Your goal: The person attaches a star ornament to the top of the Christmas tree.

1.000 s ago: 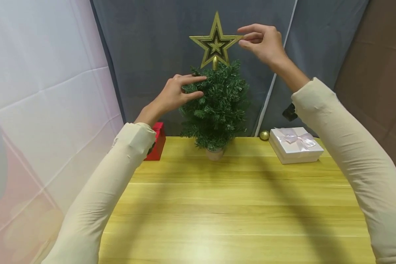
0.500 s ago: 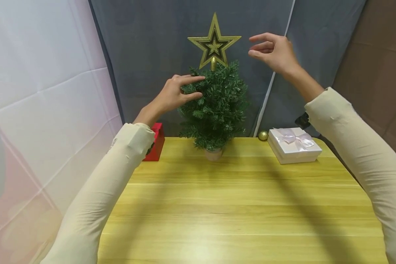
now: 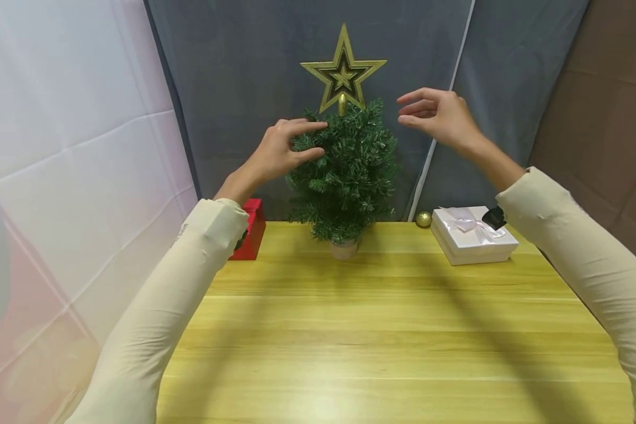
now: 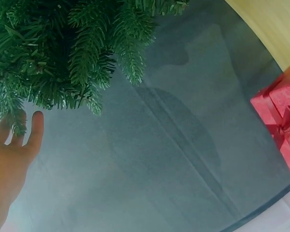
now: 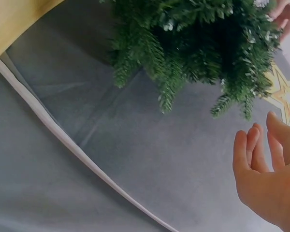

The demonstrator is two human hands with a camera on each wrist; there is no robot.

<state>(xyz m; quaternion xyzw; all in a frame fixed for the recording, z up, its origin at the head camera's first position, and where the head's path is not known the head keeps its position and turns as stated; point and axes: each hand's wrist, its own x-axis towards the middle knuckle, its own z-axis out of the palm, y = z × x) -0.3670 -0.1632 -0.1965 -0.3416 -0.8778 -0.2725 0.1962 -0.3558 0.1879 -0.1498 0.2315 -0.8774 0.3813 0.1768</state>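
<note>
A small green artificial Christmas tree [image 3: 350, 171] stands in a pale pot [image 3: 344, 249] at the back of the table. Its top carries a gold star topper [image 3: 343, 76], upright, with a gold socket beneath. Beside the upper left branches is my left hand [image 3: 275, 152], its thumb and fingers spread apart; in the left wrist view, branch tips overlap its fingers [image 4: 36, 128]. Whether it touches them I cannot tell. To the right of the tree my right hand [image 3: 445, 118] hovers in the air, fingers loosely bent and holding nothing, apart from branches and star.
A white gift box [image 3: 474, 235] with a pale ribbon lies at the back right, a gold ball ornament [image 3: 424, 219] beside it. Behind my left forearm sits a red gift box [image 3: 253, 231]. Grey cloth [image 3: 254, 70] hangs behind the wooden table [image 3: 339, 330].
My right hand has come away from the star's right tip, moving right and then down. My left hand stays almost where it was, and the star remains on the tree.
</note>
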